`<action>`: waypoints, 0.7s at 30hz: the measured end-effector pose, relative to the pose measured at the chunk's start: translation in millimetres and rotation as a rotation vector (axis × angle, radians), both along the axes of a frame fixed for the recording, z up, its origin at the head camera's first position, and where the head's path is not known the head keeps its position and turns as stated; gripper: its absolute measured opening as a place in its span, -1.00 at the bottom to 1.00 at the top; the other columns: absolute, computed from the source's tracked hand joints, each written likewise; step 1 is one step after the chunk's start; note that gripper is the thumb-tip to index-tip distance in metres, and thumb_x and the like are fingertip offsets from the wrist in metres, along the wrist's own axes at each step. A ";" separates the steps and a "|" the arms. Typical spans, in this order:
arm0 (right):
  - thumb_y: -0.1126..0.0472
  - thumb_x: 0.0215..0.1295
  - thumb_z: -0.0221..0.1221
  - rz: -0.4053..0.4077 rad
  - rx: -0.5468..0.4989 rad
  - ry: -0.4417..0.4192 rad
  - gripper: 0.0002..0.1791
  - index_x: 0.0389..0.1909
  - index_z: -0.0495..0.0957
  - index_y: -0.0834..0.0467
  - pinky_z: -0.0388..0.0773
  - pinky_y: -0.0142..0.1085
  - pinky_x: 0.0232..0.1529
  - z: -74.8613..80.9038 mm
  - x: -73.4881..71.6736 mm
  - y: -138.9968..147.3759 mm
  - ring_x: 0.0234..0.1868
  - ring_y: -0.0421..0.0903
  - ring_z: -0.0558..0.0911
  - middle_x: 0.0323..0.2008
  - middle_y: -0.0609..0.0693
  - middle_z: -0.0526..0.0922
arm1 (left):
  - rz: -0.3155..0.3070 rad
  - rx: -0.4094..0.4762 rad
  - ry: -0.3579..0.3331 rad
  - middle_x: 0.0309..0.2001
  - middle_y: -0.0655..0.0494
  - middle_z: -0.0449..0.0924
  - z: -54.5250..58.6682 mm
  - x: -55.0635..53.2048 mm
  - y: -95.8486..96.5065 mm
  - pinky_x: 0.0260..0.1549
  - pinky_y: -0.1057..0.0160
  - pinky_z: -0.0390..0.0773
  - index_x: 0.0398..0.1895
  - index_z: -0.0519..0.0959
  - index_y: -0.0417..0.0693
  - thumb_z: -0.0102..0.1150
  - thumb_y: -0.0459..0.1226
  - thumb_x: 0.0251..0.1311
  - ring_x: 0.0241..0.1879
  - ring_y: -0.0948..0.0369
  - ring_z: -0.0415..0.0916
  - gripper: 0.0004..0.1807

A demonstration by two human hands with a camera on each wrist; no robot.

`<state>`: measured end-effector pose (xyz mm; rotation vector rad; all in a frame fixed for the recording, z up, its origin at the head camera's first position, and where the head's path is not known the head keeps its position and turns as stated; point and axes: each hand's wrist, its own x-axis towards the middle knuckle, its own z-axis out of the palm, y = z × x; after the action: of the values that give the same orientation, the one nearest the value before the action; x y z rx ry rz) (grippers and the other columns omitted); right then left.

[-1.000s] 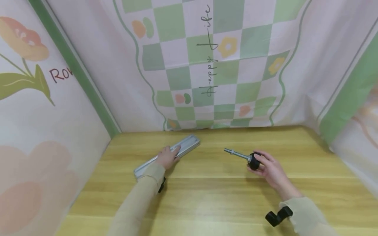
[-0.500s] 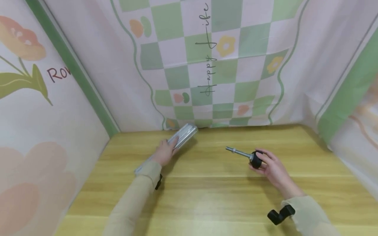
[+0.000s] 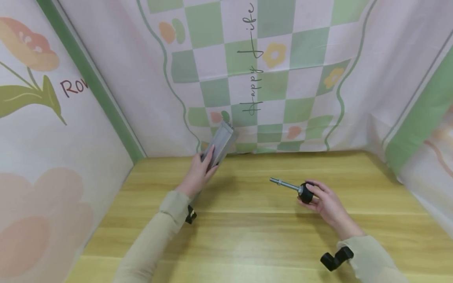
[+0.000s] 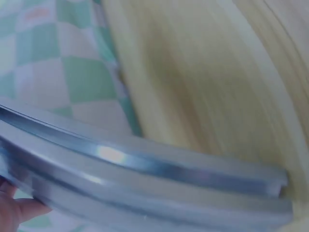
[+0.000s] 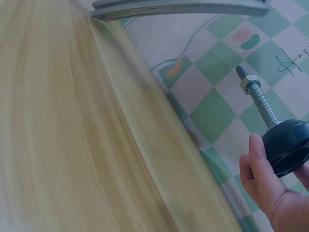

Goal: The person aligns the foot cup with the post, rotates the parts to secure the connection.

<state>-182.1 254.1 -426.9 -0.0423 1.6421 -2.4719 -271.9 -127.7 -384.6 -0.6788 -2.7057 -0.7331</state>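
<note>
My left hand (image 3: 198,175) grips a silver grooved aluminium profile (image 3: 221,141), tilted with its far end raised against the checkered cloth. In the left wrist view the profile (image 4: 145,174) stretches across the lower part, its long slots showing, with fingertips at the lower left. My right hand (image 3: 327,204) holds a levelling foot (image 3: 305,192) by its black round base, above the table. Its threaded rod points left, and a hex nut (image 5: 250,84) sits partway along the rod. In the right wrist view the profile (image 5: 183,8) appears at the top, apart from the foot.
The wood-grain table (image 3: 247,243) lies under both hands. A checkered cloth (image 3: 269,98) with lettering hangs at its back edge, and printed cloth (image 3: 42,149) hangs at both sides. Each wrist carries a black mount (image 3: 336,258).
My left hand has raised the aluminium profile off the table, its far end swinging upward into a steeper tilt. The right hand with the levelling foot stays almost where it was.
</note>
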 end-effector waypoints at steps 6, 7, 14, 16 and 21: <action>0.23 0.46 -0.06 0.001 0.004 -0.017 -0.75 -0.18 0.56 -0.14 0.71 -0.26 -0.14 -1.1 -0.8 0.9 -0.25 -0.06 0.69 -0.17 -0.13 0.52 | -0.094 0.162 0.015 0.22 -0.45 0.09 8.2 13.0 21.5 0.17 -0.10 0.47 0.51 -0.31 -0.07 -0.03 -0.17 0.39 0.13 -0.22 0.31 -0.16; 0.23 0.46 -0.07 0.001 0.004 -0.017 -0.74 -0.18 0.56 -0.14 0.71 -0.26 -0.14 -1.9 -0.9 1.0 -0.25 -0.06 0.69 -0.17 -0.13 0.52 | -0.121 0.185 0.037 0.19 -0.46 0.09 7.4 14.9 25.3 0.14 -0.10 0.48 0.50 -0.33 -0.12 -0.02 -0.19 0.39 0.11 -0.22 0.30 -0.15; 0.23 0.47 -0.08 0.010 0.015 -0.007 -0.73 -0.17 0.56 -0.16 0.71 -0.26 -0.13 -5.2 -1.1 2.4 -0.25 -0.07 0.70 -0.16 -0.13 0.50 | -0.270 0.277 0.196 0.13 -0.45 0.08 -2.2 29.1 54.4 0.04 -0.02 0.56 0.39 -0.64 0.44 0.05 -0.32 0.32 0.03 -0.14 0.30 0.09; 0.23 0.47 -0.09 0.013 0.023 0.001 -0.72 -0.18 0.56 -0.16 0.70 -0.26 -0.12 -5.7 -0.5 3.1 -0.24 -0.07 0.70 -0.16 -0.13 0.51 | -0.313 0.300 0.232 0.13 -0.43 0.08 -4.4 32.6 63.4 0.03 0.01 0.58 0.36 -0.66 0.51 0.09 -0.36 0.27 0.03 -0.13 0.30 0.16; 0.23 0.47 -0.09 0.012 0.031 0.009 -0.72 -0.17 0.56 -0.16 0.71 -0.27 -0.14 -6.3 1.5 5.3 -0.23 -0.08 0.69 -0.17 -0.14 0.53 | -0.377 0.339 0.287 0.12 -0.38 0.09 -10.3 41.1 83.0 0.00 0.10 0.60 0.38 -0.67 0.46 0.02 -0.23 0.35 0.00 -0.07 0.31 0.05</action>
<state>-180.6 259.4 -433.2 -0.0586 1.6786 -2.4400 -230.8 -44.7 -394.9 -1.1199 -2.1478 -1.0583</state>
